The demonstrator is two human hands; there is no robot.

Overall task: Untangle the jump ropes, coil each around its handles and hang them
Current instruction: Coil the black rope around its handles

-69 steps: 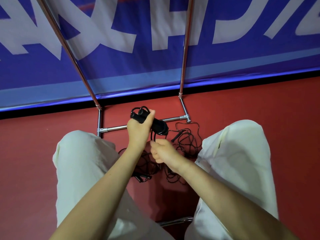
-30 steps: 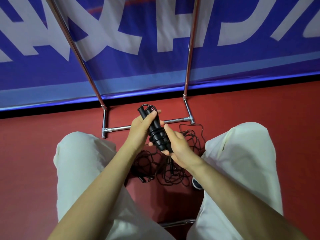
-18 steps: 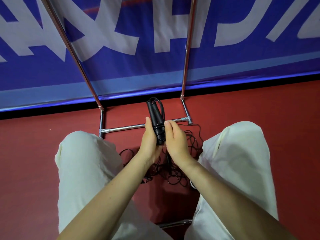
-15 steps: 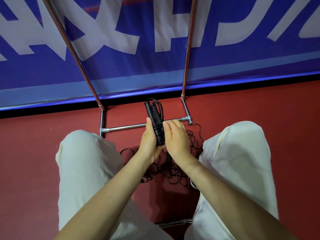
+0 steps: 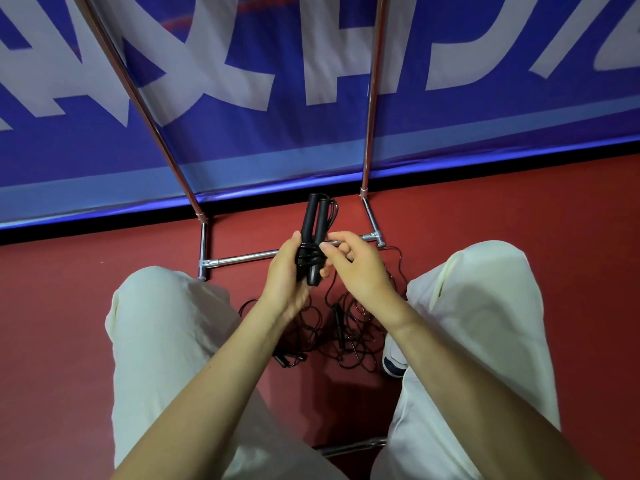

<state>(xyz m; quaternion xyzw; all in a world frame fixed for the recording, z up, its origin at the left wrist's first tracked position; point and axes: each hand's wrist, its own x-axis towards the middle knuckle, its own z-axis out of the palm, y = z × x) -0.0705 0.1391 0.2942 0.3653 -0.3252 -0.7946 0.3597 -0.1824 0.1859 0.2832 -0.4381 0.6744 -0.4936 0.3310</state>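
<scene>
A black jump rope (image 5: pixel 314 230) has its two handles held side by side and upright, with cord wound around their lower half. My left hand (image 5: pixel 284 271) grips the handles from the left. My right hand (image 5: pixel 356 268) is at their right side, fingertips pinching the cord at the wraps. On the red floor between my knees lies a tangled pile of black ropes (image 5: pixel 346 334) with loose handles (image 5: pixel 287 359). The metal rack (image 5: pixel 242 259) stands just beyond, its uprights rising out of view.
My knees in white trousers (image 5: pixel 162 327) flank the pile. A shoe (image 5: pixel 393 362) touches the pile's right side. A blue banner wall (image 5: pixel 311 98) backs the rack. A chair bar (image 5: pixel 349 448) shows low between my legs.
The handles went from slanted to upright while cord was wound on. My right hand moved from the loose cord up to the wraps and now opens slightly to the right.
</scene>
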